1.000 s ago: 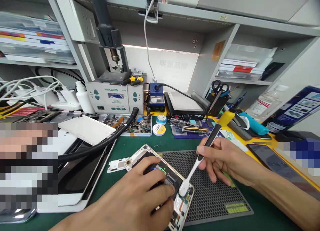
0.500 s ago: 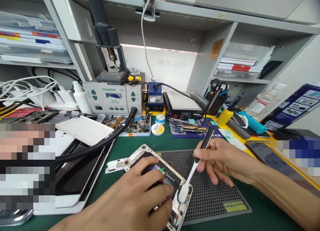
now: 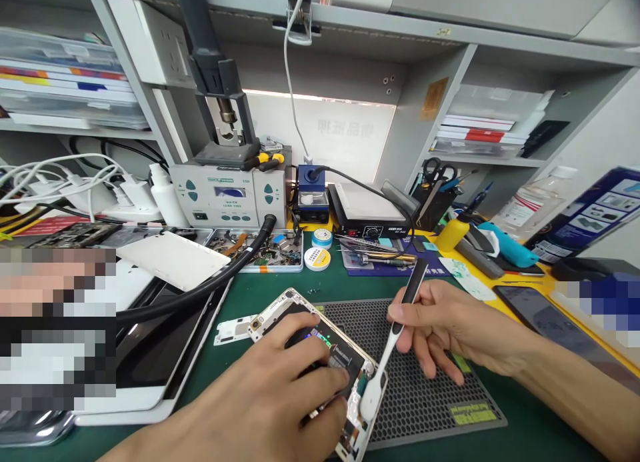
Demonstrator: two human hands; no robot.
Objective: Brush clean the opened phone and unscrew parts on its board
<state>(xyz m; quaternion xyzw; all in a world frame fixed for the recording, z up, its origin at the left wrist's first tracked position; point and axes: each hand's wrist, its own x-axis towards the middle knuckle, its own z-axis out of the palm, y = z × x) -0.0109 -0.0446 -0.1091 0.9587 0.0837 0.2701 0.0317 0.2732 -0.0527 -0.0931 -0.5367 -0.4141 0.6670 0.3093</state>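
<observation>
An opened white phone [image 3: 280, 307] with its back off lies on the green bench, half on a black mesh mat [image 3: 425, 395]. My left hand [image 3: 273, 399] presses down on the phone's black battery, fingers flat and a little curled over it. My right hand [image 3: 440, 322] pinches a white brush with a black handle [image 3: 395, 339]. The brush head rests on the phone's lower end, near its small circuit board. A small white phone part [image 3: 230, 330] lies to the left of the phone.
A tablet [image 3: 165, 355] and a black hose [image 3: 210, 285] lie at the left. A hot-air station [image 3: 230, 195], a parts tray [image 3: 265, 249], solder tins [image 3: 318, 257], tweezers [image 3: 380, 252] and a hot plate [image 3: 367, 212] line the back. Another phone [image 3: 545, 322] lies at the right.
The brush head slid down along the phone's lower end, and my right hand moved slightly with it. My left hand stayed on the battery.
</observation>
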